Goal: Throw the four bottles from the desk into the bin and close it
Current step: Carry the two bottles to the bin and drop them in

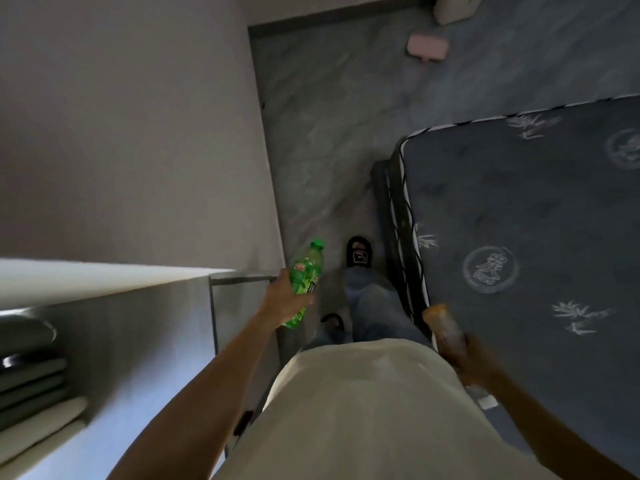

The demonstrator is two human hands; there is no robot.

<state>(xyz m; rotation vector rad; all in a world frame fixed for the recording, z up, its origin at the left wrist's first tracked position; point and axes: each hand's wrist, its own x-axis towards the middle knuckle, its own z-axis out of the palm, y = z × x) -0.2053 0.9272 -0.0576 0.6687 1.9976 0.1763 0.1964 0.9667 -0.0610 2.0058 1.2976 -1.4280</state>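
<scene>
My left hand grips a green plastic soda bottle by its lower half, cap pointing forward over the floor. My right hand is closed around a blurred bottle with an orange cap, held beside the mattress edge. A pale bin-like container stands at the far top edge of the view; whether it is the bin or whether it stands open cannot be told. The desk is not in view.
A grey wall and a white cabinet corner line the left. A dark patterned mattress fills the right. Between them runs a narrow strip of marbled floor. A pink object lies on the floor far ahead.
</scene>
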